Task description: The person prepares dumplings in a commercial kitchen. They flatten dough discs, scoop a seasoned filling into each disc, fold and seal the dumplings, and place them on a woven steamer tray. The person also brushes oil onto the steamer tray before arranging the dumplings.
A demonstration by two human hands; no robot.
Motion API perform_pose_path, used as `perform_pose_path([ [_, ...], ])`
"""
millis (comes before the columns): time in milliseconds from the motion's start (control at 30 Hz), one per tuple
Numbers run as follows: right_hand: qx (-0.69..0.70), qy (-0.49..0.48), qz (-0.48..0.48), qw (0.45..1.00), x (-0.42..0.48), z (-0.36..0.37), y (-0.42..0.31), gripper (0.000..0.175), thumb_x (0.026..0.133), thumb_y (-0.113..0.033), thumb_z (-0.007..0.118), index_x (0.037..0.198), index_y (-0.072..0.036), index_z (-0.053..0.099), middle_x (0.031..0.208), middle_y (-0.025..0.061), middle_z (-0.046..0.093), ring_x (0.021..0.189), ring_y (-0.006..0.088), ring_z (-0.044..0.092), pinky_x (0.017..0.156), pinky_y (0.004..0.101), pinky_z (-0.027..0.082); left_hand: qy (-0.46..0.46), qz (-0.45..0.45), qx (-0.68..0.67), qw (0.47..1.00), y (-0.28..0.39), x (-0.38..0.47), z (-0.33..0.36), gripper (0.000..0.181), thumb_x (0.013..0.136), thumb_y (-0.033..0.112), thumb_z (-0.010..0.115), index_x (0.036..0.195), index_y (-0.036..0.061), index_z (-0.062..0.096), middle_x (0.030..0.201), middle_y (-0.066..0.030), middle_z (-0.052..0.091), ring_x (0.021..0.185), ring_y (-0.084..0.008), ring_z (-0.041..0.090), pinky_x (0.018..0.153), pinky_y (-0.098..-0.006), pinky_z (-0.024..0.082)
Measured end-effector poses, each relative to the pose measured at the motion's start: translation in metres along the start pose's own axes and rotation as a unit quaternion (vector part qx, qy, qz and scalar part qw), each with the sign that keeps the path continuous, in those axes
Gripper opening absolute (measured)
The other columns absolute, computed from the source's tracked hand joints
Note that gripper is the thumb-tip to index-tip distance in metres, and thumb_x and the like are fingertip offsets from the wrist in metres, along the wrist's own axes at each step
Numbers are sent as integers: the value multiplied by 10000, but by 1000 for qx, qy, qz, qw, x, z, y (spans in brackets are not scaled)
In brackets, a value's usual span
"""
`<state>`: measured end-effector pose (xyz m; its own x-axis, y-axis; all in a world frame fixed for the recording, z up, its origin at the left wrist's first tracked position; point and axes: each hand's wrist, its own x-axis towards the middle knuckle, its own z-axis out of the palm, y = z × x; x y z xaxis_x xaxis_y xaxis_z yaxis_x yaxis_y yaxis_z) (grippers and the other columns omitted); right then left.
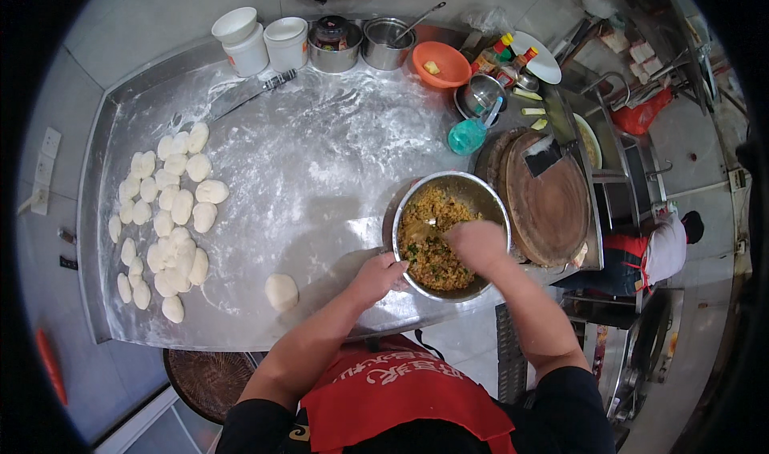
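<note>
A steel mixing bowl (495, 205) stands at the table's front edge, holding a crumbly yellow-brown filling (438, 265) with green bits. My left hand (377, 278) grips its near-left rim, thumb at the lip. Over the filling, my right hand (479, 245) is curled in a fist around what looks like a metal utensil (430, 221); motion blur and the hand hide most of it. To the left of my left hand lies one flattened dough round (282, 292). Many more dough pieces (182, 206) cover the left side of the floured table.
Thick round chopping boards (550, 214) bearing a cleaver (542, 155) stand right of the bowl. Behind are a green-blue container (467, 137), an orange bowl (441, 63), steel pots (386, 45) and white tubs (247, 51). A knife (252, 95) lies back left. Another person (664, 253) bends at far right.
</note>
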<state>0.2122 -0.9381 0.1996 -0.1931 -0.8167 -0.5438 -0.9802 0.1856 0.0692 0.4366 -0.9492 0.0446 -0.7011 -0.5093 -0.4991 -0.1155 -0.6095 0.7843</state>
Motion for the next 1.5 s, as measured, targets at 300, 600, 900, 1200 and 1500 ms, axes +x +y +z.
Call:
perform_pose_path([
  [300, -67, -4, -38, 997, -7, 1, 6, 312, 935, -290, 559, 956, -110, 813, 980, 158, 781, 934, 350, 758, 807, 470, 595, 17, 20, 34, 999, 11, -7, 4, 320, 1047, 263, 581, 1122, -35, 669, 968, -99, 726, 806, -176, 698, 745, -334, 573],
  [600, -95, -25, -51, 994, -19, 8, 14, 263, 928, -248, 590, 982, -129, 818, 993, 126, 786, 935, 300, 768, 810, 434, 604, 52, 62, 144, 986, -16, 10, -1, 341, 1035, 273, 568, 1083, -52, 660, 900, -158, 728, 780, -234, 716, 754, -376, 553],
  [900, -136, 38, -88, 986, -23, -7, 42, 233, 932, -212, 585, 932, -150, 809, 923, 94, 786, 888, 287, 772, 737, 441, 603, 144, 98, 255, 951, -29, 28, -3, 370, 942, 308, 593, 992, -53, 658, 926, -271, 721, 877, -429, 706, 838, -503, 535],
  [1200, -100, 4, -2, 995, 15, 39, 60, 312, 973, -298, 564, 943, -115, 815, 981, 141, 782, 947, 328, 758, 817, 463, 595, 193, 80, 380, 901, 21, -7, 27, 361, 917, 294, 594, 979, -59, 634, 1008, -314, 691, 960, -490, 676, 882, -558, 519],
  [1500, -37, -11, 2, 999, 8, 54, 54, 425, 999, -438, 573, 969, -80, 802, 991, 146, 776, 958, 358, 741, 840, 473, 572, 189, 83, 370, 906, 15, -7, 28, 384, 929, 326, 600, 1016, -47, 630, 1022, -311, 692, 992, -489, 668, 898, -552, 513],
])
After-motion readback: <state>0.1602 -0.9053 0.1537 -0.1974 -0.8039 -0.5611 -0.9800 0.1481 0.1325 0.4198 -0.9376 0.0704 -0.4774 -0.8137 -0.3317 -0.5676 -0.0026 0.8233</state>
